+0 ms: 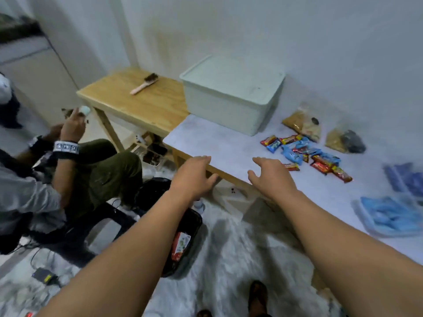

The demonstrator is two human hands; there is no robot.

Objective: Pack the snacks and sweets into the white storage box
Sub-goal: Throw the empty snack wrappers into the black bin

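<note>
Left hand (194, 177) and right hand (271, 177) are hovering, fingers relaxed and holding nothing, near the snacks (304, 154) beside the lidded white storage box (231, 94).

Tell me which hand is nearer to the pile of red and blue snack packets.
Right. The right hand hovers open over the table's near edge, just left of the pile of red and blue snack packets. The left hand is further left, off the table's corner.

A plain room in a home, used as a makeshift workspace: bare white walls (297, 30), a small wooden side table (146, 104) with a brush (144, 84) beyond the left grip, a dark plastic chair (109, 227), cables and a charger (44, 276) strewn on the floor (229, 259).
</note>
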